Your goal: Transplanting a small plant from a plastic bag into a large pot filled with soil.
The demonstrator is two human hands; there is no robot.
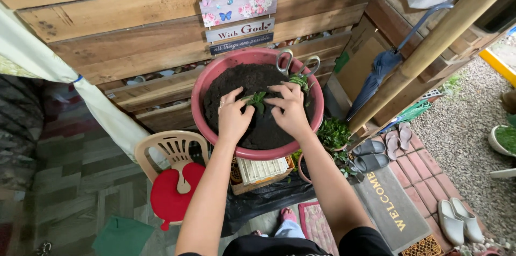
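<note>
A large pink basin [200, 90] full of dark soil [240, 81] rests in front of me on a slatted crate [262, 171]. A small green seedling [256, 99] stands in the soil between my hands. My left hand [232, 114] presses the soil on its left side, fingers spread. On the seedling's right, my right hand [291, 108] presses the soil with its fingertips at the stem. Scissors [294, 66] lie at the basin's far rim beside more green cuttings [299, 80].
A wooden plank wall [118, 35] with hanging sign plaques [238, 18] is behind the basin. A beige plastic chair with a red seat [173, 181] stands at left. At right are a potted plant [333, 133], a folded umbrella [379, 73], a bamboo post [430, 46], sandals, and a doormat [392, 207].
</note>
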